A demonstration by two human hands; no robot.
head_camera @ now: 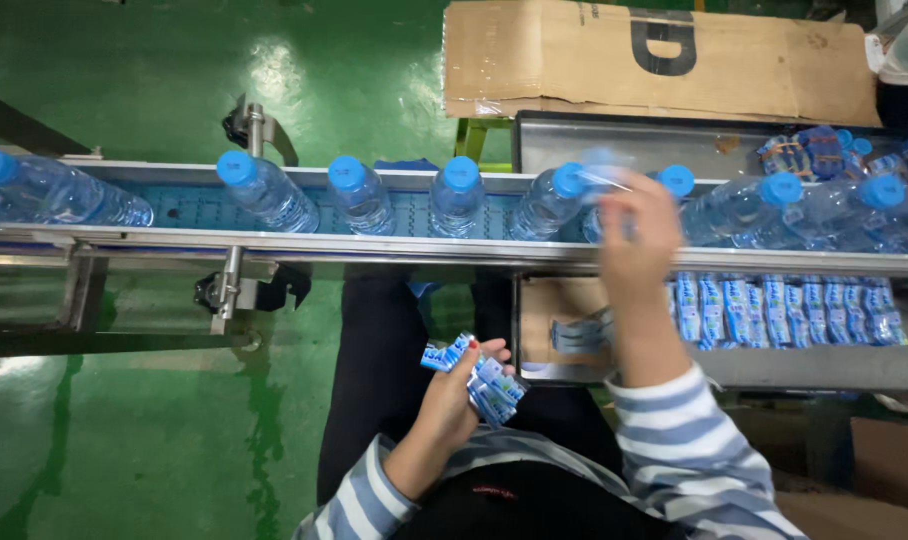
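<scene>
Left hand: the left hand (454,385) sits low above the lap, fingers curled closed around a small stack of blue-and-white labels (479,378), thumb on top.
Right hand: the right hand (634,235) is raised over the conveyor, fingers pinched on one clear label sleeve (602,172), which is blurred; it hovers at the cap of a bottle.
Arm pose: both forearms wear blue-and-white striped sleeves; the right sleeve (684,450) reaches forward and up, the left is bent in close to the body.
Conveyor: a metal-railed conveyor belt (204,210) runs left to right across the view, between the person and the far tray.
Bottles: about nine clear water bottles with blue caps stand on the belt; one (457,200) is straight ahead, one (552,200) is just beside the raised hand, and those at the right end crowd together.
In the way: the right hand and wrist hide part of a bottle behind them.
Near tray: a metal tray (774,365) under the belt's near rail holds a row of label stacks (789,310); I cannot count them exactly.
Far side: a flattened cardboard box (574,60) lies beyond the belt, with more label bundles (804,152) beside it.
Floor: glossy green floor (124,440).
</scene>
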